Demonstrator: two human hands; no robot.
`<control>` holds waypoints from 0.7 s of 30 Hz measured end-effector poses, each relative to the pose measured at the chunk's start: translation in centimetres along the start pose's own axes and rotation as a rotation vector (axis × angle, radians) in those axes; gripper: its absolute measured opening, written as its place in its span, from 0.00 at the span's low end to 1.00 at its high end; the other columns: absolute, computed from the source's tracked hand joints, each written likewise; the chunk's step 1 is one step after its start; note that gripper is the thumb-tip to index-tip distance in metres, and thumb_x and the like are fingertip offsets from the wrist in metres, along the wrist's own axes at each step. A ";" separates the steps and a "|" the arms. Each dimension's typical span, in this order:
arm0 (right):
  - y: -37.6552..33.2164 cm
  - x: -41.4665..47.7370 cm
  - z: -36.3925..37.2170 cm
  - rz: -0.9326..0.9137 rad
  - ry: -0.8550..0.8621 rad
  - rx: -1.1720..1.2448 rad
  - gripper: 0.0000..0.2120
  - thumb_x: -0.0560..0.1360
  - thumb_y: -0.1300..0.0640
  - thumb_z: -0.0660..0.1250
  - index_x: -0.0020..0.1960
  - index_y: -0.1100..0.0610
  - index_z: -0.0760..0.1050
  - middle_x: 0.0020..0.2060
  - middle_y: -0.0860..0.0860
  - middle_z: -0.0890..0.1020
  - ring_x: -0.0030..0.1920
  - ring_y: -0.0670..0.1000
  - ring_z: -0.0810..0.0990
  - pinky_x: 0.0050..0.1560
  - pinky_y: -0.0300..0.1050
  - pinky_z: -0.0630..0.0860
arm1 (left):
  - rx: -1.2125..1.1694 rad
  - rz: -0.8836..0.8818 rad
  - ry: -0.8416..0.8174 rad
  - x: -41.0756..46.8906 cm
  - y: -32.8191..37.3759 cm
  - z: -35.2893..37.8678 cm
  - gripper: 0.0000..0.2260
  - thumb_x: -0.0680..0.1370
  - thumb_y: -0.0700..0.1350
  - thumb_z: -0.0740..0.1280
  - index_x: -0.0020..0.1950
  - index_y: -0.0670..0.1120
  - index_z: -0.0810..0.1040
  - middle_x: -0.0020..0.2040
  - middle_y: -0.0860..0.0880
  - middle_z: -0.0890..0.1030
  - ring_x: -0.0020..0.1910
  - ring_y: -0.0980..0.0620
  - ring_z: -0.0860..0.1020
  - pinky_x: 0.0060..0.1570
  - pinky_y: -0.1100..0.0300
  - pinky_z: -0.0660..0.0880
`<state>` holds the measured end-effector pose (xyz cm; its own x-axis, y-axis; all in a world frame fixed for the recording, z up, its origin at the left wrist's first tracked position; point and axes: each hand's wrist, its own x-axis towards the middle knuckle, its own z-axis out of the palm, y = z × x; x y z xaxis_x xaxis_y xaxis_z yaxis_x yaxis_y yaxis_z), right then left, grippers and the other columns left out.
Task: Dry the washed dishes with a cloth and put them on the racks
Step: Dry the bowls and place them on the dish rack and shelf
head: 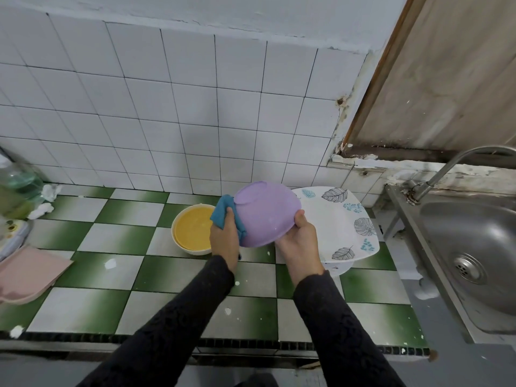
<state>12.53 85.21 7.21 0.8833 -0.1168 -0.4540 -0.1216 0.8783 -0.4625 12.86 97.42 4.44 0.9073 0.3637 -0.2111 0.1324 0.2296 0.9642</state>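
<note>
The round lilac plastic bowl (266, 216) looks matt and smooth, with a faint speckle. The small blue cloth (223, 212) against it is soft, fuzzy fabric. The square white plate with leaf prints (340, 224) has a smooth, slightly glossy face. The green-and-white checked tile counter (111, 263) is semi-matt and flecked with white spots. The white ceramic wall tiles (167, 107) shine softly. The stainless steel sink (474, 241) is dull, brushed metal. My black sleeves (178, 317) are a textured, lacy knit.

Two bowls, a purple bowl (268, 216) between left hand (223, 240) and right hand (300, 244) and a yellow bowl (192, 229) left of both, one blue cloth (222, 210), one leaf-print plate (340, 224) to their right.
</note>
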 end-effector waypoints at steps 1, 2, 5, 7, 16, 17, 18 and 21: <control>0.2 0.2 0.3 -0.009 -0.008 0.022 0.14 0.85 0.59 0.54 0.63 0.63 0.75 0.53 0.58 0.85 0.55 0.57 0.81 0.52 0.56 0.79 | 0.022 0.073 -0.001 -0.9 -0.4 0.3 0.13 0.84 0.50 0.59 0.65 0.47 0.72 0.55 0.49 0.78 0.56 0.49 0.76 0.48 0.65 0.77; 0.4 0.3 0.7 -0.018 -0.028 0.046 0.14 0.85 0.60 0.54 0.66 0.64 0.73 0.57 0.60 0.83 0.56 0.58 0.81 0.51 0.55 0.81 | 0.057 0.155 -0.027 -1.7 -0.9 0.4 0.14 0.84 0.50 0.59 0.68 0.48 0.70 0.58 0.49 0.77 0.59 0.50 0.75 0.51 0.68 0.76; 1.0 0.3 1.5 -0.045 -0.091 0.070 0.11 0.84 0.62 0.56 0.66 0.59 0.69 0.67 0.62 0.76 0.57 0.58 0.81 0.52 0.53 0.84 | 0.357 0.501 -0.210 -2.2 -2.5 0.4 0.23 0.82 0.49 0.60 0.77 0.57 0.60 0.77 0.49 0.63 0.77 0.50 0.60 0.74 0.53 0.62; 1.2 0.2 1.4 -0.051 -0.124 0.009 0.07 0.85 0.61 0.57 0.62 0.58 0.69 0.61 0.60 0.79 0.54 0.57 0.82 0.55 0.51 0.83 | 0.548 0.730 -0.279 -1.1 -2.6 0.0 0.27 0.80 0.48 0.60 0.78 0.59 0.57 0.79 0.49 0.59 0.79 0.47 0.55 0.76 0.45 0.56; 0.5 -0.3 1.2 -0.023 -0.121 -0.332 0.10 0.86 0.58 0.54 0.59 0.58 0.73 0.49 0.53 0.85 0.45 0.49 0.84 0.44 0.44 0.83 | 0.660 0.732 -0.349 0.7 -0.3 0.2 0.24 0.79 0.49 0.60 0.75 0.48 0.67 0.73 0.46 0.71 0.72 0.50 0.68 0.71 0.55 0.66; 0.3 -0.4 1.1 -0.018 -0.126 -0.390 0.10 0.86 0.57 0.54 0.57 0.57 0.74 0.49 0.54 0.84 0.46 0.50 0.83 0.44 0.44 0.83 | 0.629 0.656 -0.375 1.0 -0.1 0.0 0.22 0.81 0.50 0.60 0.74 0.48 0.68 0.71 0.47 0.73 0.68 0.51 0.71 0.67 0.58 0.70; 0.1 -0.5 1.0 -0.016 -0.127 -0.450 0.11 0.86 0.57 0.55 0.55 0.57 0.75 0.50 0.55 0.83 0.46 0.51 0.82 0.45 0.45 0.81 | 0.536 0.489 -0.371 1.2 0.3 0.0 0.19 0.82 0.52 0.61 0.72 0.48 0.71 0.65 0.46 0.77 0.61 0.51 0.75 0.58 0.59 0.75; -0.1 -0.5 0.2 0.001 -0.095 -0.531 0.11 0.86 0.57 0.57 0.54 0.59 0.78 0.51 0.57 0.83 0.47 0.53 0.82 0.48 0.48 0.80 | 0.364 0.094 -0.315 2.8 0.7 -0.1 0.17 0.83 0.55 0.60 0.62 0.44 0.76 0.50 0.44 0.80 0.47 0.49 0.77 0.42 0.61 0.73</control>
<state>12.16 85.31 7.63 0.9170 -0.0520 -0.3954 -0.3131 0.5202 -0.7946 15.44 98.65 4.55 0.9912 0.0644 -0.1154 0.1236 -0.1417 0.9822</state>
